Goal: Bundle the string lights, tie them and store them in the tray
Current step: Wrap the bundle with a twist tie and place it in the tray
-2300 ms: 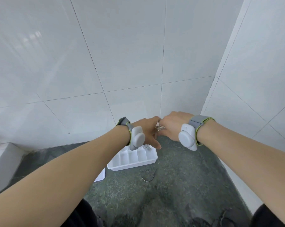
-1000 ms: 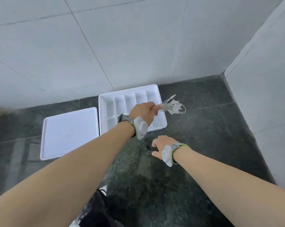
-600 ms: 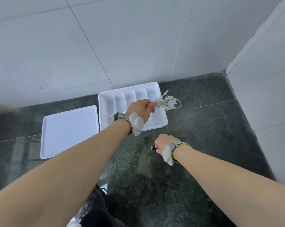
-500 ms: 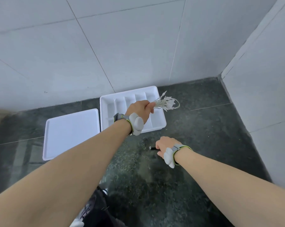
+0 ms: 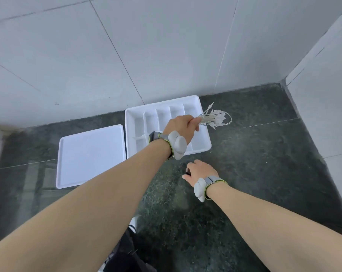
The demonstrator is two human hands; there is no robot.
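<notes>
- No readable text, label, brand, number or sign anywhere in view.
- Divided tray: plain white, unmarked.
- Flat tray: plain white, unmarked.
- Wrist devices: smooth grey shells, nothing printed that can be made out.
- Wall tiles and dark stone floor: bare of lettering.
</notes>
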